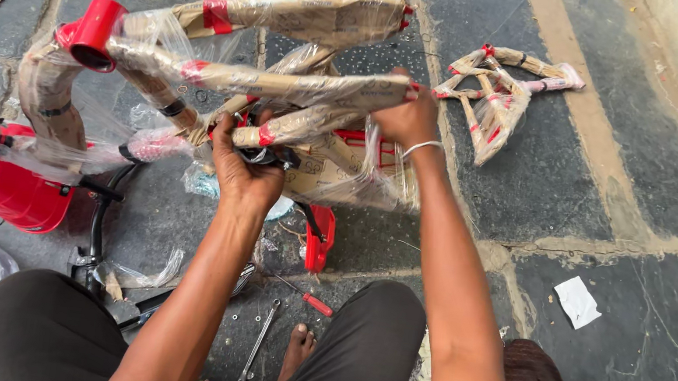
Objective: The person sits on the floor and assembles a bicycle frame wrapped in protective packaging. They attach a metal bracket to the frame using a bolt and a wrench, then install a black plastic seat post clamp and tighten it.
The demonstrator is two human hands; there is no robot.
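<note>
Stone floor (589, 173) below me: at left a red part (11, 193), then the wrapped frame (283, 85) held up mid-air. My left hand (246, 170) closes around its lower tube; my right hand (409, 119) grips its rear end. Another wrapped piece (499, 89) lies beyond, right.

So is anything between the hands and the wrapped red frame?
No gap: the left hand and right hand both grip the frame. Only its cardboard and clear plastic wrapping lie between skin and metal.
</note>
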